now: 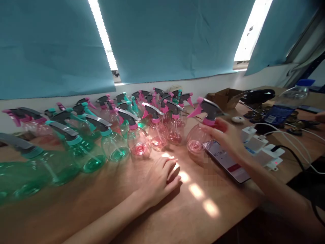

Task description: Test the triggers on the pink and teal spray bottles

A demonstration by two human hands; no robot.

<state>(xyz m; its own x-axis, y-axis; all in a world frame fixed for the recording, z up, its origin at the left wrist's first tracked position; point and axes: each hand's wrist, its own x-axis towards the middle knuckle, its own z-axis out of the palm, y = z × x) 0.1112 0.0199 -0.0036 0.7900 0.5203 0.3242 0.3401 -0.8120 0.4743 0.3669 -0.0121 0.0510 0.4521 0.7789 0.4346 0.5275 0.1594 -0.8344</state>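
My left hand (159,179) lies flat on the wooden table (122,210), fingers stretched out and holding nothing, just in front of a row of pink spray bottles. My right hand (225,137) reaches forward with spread fingers against the rightmost pink spray bottle (200,130), touching its side below the grey and pink trigger head; I cannot tell whether it grips it. A phone (227,162) with a lit screen lies under that wrist.
Several pink spray bottles (157,130) and green spray bottles (83,149) stand in rows along the wall. White power strips and chargers (261,149) with cables, a cardboard box (225,96), a water bottle (291,101) and small items fill the right. Blue blinds (172,37) hang behind.
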